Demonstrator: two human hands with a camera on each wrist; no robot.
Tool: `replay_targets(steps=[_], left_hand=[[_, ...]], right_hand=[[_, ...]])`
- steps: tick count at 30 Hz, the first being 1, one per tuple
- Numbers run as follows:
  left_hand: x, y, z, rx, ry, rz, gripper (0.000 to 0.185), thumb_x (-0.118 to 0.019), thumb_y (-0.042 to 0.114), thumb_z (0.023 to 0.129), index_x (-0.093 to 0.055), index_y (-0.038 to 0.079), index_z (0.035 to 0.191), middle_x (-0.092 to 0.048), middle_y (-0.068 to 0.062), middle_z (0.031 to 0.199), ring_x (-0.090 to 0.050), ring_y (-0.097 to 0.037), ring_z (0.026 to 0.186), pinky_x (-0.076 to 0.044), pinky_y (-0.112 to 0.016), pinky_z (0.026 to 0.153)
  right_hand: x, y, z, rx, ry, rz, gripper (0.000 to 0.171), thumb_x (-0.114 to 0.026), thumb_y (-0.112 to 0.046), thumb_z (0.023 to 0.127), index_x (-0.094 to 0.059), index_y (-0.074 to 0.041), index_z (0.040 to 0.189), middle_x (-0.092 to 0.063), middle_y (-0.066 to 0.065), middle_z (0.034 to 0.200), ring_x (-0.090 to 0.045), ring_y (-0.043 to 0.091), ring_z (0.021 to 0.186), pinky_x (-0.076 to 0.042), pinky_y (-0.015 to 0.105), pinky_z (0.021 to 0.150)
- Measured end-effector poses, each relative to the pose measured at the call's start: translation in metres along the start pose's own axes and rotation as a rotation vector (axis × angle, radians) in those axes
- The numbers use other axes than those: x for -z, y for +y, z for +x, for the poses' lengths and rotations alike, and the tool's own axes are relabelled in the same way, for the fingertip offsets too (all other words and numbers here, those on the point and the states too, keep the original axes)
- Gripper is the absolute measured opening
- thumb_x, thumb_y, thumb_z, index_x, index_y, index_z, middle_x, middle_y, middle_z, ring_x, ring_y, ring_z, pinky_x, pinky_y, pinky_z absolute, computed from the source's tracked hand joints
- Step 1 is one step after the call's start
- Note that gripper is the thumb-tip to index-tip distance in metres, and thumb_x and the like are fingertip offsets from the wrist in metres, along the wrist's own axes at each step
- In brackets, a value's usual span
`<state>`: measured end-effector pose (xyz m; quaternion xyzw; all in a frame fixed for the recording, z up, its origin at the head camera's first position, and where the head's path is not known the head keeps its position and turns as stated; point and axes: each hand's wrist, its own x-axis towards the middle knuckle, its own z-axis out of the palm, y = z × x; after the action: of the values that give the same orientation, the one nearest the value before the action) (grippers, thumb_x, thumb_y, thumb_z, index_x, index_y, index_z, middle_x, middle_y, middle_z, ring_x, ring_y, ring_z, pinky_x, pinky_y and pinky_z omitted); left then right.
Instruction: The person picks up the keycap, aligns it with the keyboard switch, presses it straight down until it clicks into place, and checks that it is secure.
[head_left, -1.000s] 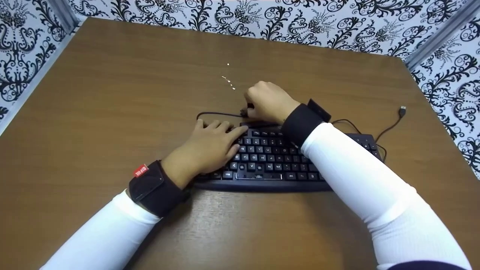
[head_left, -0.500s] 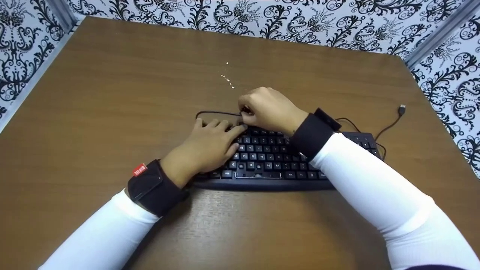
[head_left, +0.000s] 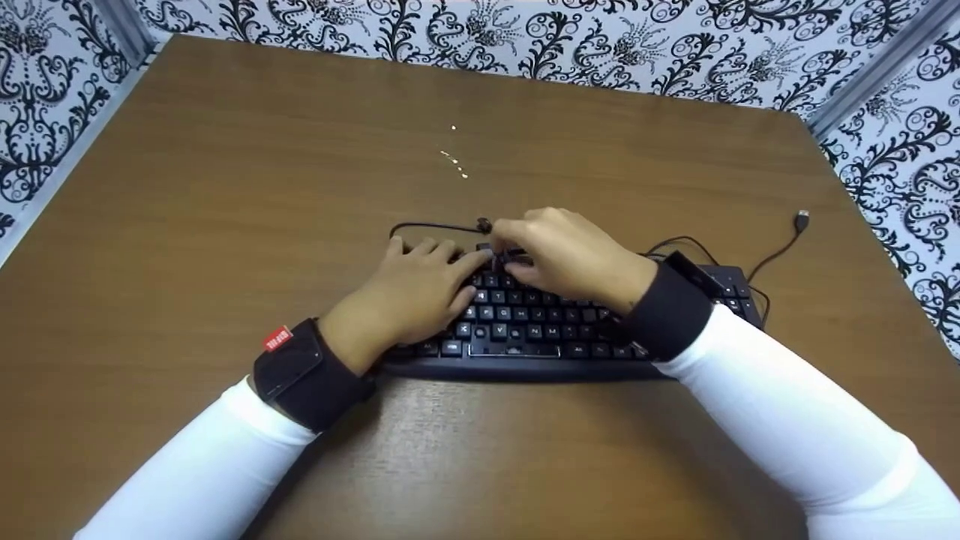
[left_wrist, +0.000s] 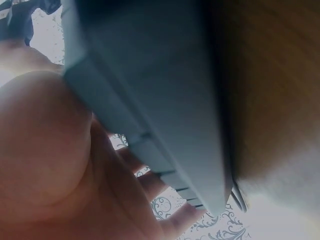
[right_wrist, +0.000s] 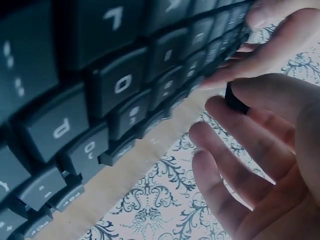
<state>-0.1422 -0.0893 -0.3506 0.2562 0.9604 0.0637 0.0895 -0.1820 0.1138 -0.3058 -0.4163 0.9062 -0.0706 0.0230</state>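
A black keyboard (head_left: 517, 367) lies on the brown table. My left hand (head_left: 405, 300) rests over its left end, fingers fairly straight and spread, thumb on the keys; the left wrist view shows the palm beside the keyboard's side edge. My right hand (head_left: 570, 255) is over the top row of keys, close to the left fingertips. In the right wrist view its thumb and index finger pinch a small black piece (right_wrist: 236, 100), mostly hidden, kind unclear. The other fingers of that hand are loosely bent.
A black cable (head_left: 435, 225) curves behind the left hand and ends in a dark lump (head_left: 484, 225). More cable lies behind the keyboard's right side, with a USB plug (head_left: 802, 220). Several small white specks (head_left: 455, 160) lie farther back. Patterned wallpaper (head_left: 480, 30) borders the table.
My right hand has come down from behind the keyboard, toward me and to the right, onto its top row. The dark lump on the cable now shows. The left hand has stayed put.
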Motion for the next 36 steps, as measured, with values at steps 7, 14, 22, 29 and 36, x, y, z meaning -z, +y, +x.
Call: replay_targets(steps=[7, 14, 22, 29, 36], left_hand=[[-0.001, 0.000, 0.000, -0.006, 0.007, -0.007, 0.054, -0.038, 0.042, 0.106, -0.029, 0.029, 0.158, -0.045, -0.012, 0.153, -0.041, -0.037, 0.143, -0.025, -0.067, 0.115], [-0.002, -0.001, -0.001, -0.007, 0.017, -0.016, 0.054, -0.038, 0.042, 0.106, -0.030, 0.029, 0.158, -0.046, -0.012, 0.153, -0.041, -0.037, 0.143, -0.024, -0.067, 0.115], [-0.001, 0.000, 0.000, -0.006, 0.007, -0.030, 0.054, -0.038, 0.040, 0.106, -0.030, 0.029, 0.158, -0.043, -0.011, 0.155, -0.038, -0.036, 0.145, -0.021, -0.069, 0.117], [0.000, 0.001, 0.000, -0.007, 0.000, -0.033, 0.054, -0.038, 0.041, 0.106, -0.031, 0.029, 0.158, -0.043, -0.012, 0.155, -0.040, -0.036, 0.144, -0.023, -0.067, 0.116], [-0.001, -0.001, 0.000, 0.000, -0.004, -0.027, 0.054, -0.038, 0.041, 0.106, -0.030, 0.030, 0.158, -0.042, -0.012, 0.156, -0.039, -0.036, 0.145, -0.022, -0.068, 0.116]], right_hand=[[-0.004, 0.000, -0.010, 0.062, -0.032, 0.049, 0.017, -0.075, -0.011, 0.086, -0.070, -0.009, 0.102, -0.072, 0.007, 0.101, -0.066, 0.025, 0.093, -0.056, 0.041, 0.083], [-0.010, 0.004, -0.016, 0.053, -0.031, 0.060, 0.016, -0.076, -0.012, 0.085, -0.070, -0.010, 0.099, -0.067, 0.005, 0.096, -0.063, 0.023, 0.090, -0.055, 0.039, 0.081], [-0.012, 0.008, -0.025, 0.015, -0.018, 0.040, 0.017, -0.077, -0.017, 0.085, -0.070, -0.011, 0.099, -0.066, 0.005, 0.094, -0.062, 0.023, 0.089, -0.055, 0.039, 0.080], [-0.010, 0.009, -0.033, -0.028, -0.008, 0.038, 0.023, -0.078, -0.020, 0.084, -0.071, -0.012, 0.105, -0.067, 0.005, 0.098, -0.062, 0.023, 0.092, -0.055, 0.041, 0.083], [-0.012, 0.001, -0.029, -0.070, -0.003, 0.028, 0.024, -0.078, -0.024, 0.086, -0.073, -0.009, 0.103, -0.064, 0.003, 0.084, -0.059, 0.021, 0.080, -0.053, 0.038, 0.073]])
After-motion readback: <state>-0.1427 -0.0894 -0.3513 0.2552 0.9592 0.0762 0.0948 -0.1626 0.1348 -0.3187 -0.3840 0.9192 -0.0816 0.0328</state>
